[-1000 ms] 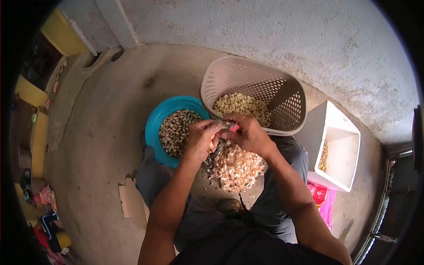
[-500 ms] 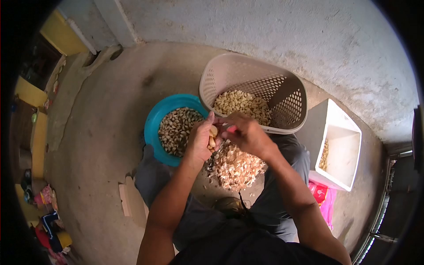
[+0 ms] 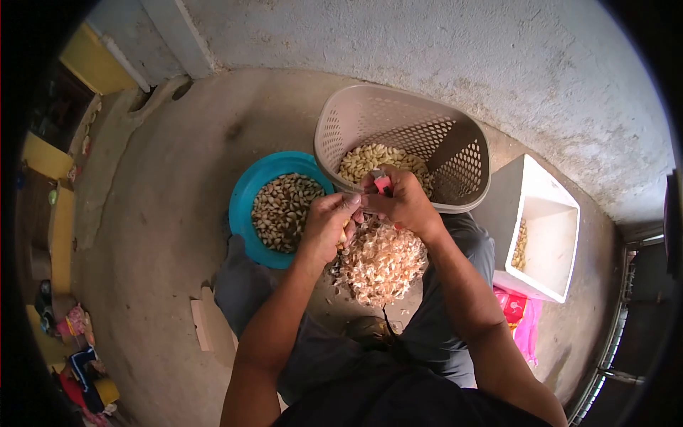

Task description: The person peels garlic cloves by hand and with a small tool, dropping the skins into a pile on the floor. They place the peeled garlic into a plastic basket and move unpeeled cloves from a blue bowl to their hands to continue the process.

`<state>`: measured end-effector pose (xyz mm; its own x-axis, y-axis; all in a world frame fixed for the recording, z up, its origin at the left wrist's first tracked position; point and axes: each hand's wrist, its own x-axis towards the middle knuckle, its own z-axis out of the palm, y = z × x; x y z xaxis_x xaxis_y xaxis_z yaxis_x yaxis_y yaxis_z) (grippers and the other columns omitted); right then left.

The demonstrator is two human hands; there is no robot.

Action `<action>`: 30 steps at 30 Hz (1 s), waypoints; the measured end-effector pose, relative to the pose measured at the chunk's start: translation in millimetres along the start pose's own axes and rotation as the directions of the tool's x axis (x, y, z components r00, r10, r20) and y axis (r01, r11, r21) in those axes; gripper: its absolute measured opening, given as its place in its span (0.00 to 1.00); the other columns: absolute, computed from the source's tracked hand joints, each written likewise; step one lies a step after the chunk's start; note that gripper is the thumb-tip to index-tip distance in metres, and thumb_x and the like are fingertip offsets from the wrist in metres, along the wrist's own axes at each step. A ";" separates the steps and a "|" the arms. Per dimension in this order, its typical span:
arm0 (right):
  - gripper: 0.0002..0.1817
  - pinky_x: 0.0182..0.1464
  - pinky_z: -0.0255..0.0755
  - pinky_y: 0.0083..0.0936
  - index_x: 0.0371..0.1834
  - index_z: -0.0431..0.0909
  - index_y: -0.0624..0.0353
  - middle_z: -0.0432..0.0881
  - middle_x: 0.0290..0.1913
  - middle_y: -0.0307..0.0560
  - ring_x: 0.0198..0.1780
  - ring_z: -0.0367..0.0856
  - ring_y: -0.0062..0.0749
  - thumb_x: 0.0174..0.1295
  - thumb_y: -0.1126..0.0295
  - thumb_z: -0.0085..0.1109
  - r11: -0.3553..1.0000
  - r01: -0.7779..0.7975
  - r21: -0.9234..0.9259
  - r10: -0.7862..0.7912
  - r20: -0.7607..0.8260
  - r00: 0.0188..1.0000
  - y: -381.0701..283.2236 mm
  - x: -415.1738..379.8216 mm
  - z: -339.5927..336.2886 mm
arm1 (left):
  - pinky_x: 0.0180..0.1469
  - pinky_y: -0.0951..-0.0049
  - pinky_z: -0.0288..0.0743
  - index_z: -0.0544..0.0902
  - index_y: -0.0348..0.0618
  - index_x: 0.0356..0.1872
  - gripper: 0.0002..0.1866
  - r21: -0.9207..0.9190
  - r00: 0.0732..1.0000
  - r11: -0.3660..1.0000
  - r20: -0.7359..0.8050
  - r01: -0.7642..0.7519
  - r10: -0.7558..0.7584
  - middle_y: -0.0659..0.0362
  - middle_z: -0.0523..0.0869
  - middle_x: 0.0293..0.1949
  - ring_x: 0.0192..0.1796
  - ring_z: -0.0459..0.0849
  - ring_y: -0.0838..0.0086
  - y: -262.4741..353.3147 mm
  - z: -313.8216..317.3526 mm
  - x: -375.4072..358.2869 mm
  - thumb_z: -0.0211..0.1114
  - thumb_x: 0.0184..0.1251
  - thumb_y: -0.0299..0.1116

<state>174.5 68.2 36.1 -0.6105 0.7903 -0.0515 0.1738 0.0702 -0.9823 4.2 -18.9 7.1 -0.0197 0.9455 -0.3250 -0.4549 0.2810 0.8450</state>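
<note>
Above the peel heap, my two hands meet with fingertips pressed together. My left hand point(image 3: 329, 225) is closed around a few pale yellow garlic cloves point(image 3: 346, 229), mostly hidden by its fingers. My right hand point(image 3: 404, 204) grips a small red-handled tool point(image 3: 383, 184) with a grey metal end, and its thumb and fingertips pinch at the left fingertips. What sits in that pinch is hidden. Left of my hands, a teal basin point(image 3: 240, 206) holds unpeeled cloves point(image 3: 279, 213). Behind them, a beige perforated basket point(image 3: 329, 146) contains peeled cloves point(image 3: 384, 158).
Papery pinkish peels point(image 3: 384, 267) lie heaped on the concrete floor between my legs. A white foam box point(image 3: 509, 213), with some cloves inside, stands at right beside a pink bag point(image 3: 528, 331). Flattened cardboard point(image 3: 203, 324) lies left. A rough wall point(image 3: 427, 50) runs behind the basket.
My right hand has turned, so the red tool now points up and away from the left hand. The fingertips have come together, and the left fingers cover more of the cloves.
</note>
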 end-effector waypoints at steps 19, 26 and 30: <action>0.24 0.39 0.77 0.44 0.39 0.79 0.68 0.85 0.34 0.63 0.37 0.87 0.59 0.69 0.51 0.67 0.868 0.205 -0.453 -0.193 0.072 0.979 -0.4 1.0 9.3 | 0.17 0.81 0.68 0.85 0.34 0.45 0.09 -0.150 0.999 0.988 -0.029 -0.043 0.039 0.59 0.84 0.31 0.19 0.77 0.83 1.6 -14.4 -0.9 0.65 0.76 0.31; 0.24 0.41 0.77 0.44 0.41 0.81 0.67 0.86 0.34 0.63 0.38 0.87 0.56 0.71 0.51 0.64 0.867 0.158 -0.472 -0.127 0.097 0.987 -0.9 0.1 8.2 | 0.15 0.81 0.65 0.87 0.32 0.43 0.10 -0.052 0.989 0.993 -0.112 -0.102 0.096 0.59 0.83 0.30 0.18 0.74 0.84 3.5 -9.3 -2.4 0.65 0.77 0.31; 0.22 0.42 0.77 0.42 0.44 0.82 0.67 0.86 0.34 0.62 0.37 0.87 0.53 0.71 0.53 0.64 0.893 0.104 -0.438 -0.051 0.131 0.990 -3.8 -1.2 7.7 | 0.16 0.80 0.65 0.87 0.31 0.45 0.11 -0.022 0.983 0.990 -0.120 -0.140 0.136 0.59 0.83 0.30 0.18 0.75 0.83 -1.0 -10.7 0.1 0.65 0.77 0.31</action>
<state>168.6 62.2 38.6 -0.7148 0.6989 -0.0248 0.4300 0.4113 -0.8037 -4.8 -20.8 1.7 -0.1880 0.9483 -0.2555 -0.4676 0.1424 0.8724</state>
